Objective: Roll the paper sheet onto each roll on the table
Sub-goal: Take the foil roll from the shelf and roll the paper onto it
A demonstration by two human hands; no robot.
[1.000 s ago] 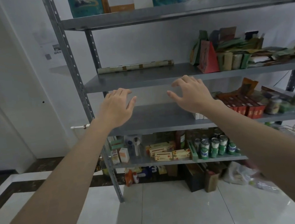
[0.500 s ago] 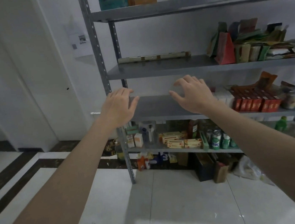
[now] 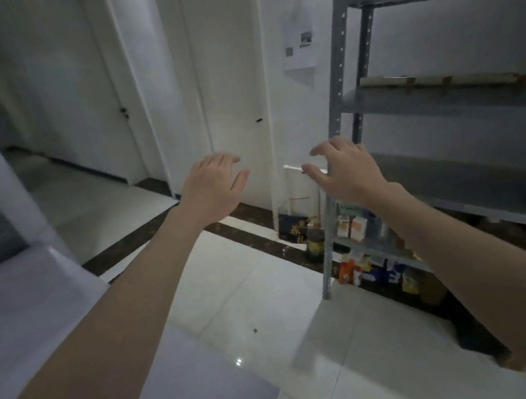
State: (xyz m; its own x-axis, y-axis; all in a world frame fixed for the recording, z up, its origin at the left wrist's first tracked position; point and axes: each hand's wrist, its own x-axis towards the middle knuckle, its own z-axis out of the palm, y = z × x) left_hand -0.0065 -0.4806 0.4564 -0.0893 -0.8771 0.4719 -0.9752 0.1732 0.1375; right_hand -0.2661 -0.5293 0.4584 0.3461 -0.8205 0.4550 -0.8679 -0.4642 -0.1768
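Both arms reach forward at chest height, bare to past the elbow. The left hand (image 3: 210, 186) hangs in the air with its back to the camera, its fingers (image 3: 228, 161) released, slightly bent and spread, grasping nothing. The right hand (image 3: 347, 172) is level with it and near it, likewise released, fingers loosely curved and thumb out, holding nothing; it shows in front of the left post of a grey metal rack (image 3: 336, 67), though whether it touches the post cannot be told. The only roll (image 3: 439, 81) that shows is a long pale one with brown bands, lying lengthwise on a shelf (image 3: 442, 102) of the rack, up and to the right, well apart from both hands. Small boxes (image 3: 352, 226) stand on a lower shelf, and a dark bottle (image 3: 313, 239) stands on the floor (image 3: 267, 298) just beside the rack's foot. Behind the hands is a white door (image 3: 226, 71), with a paper notice (image 3: 298, 42) on the wall between it and the rack. A white surface (image 3: 22, 328) fills the lower left under the left forearm; the view is blurred.
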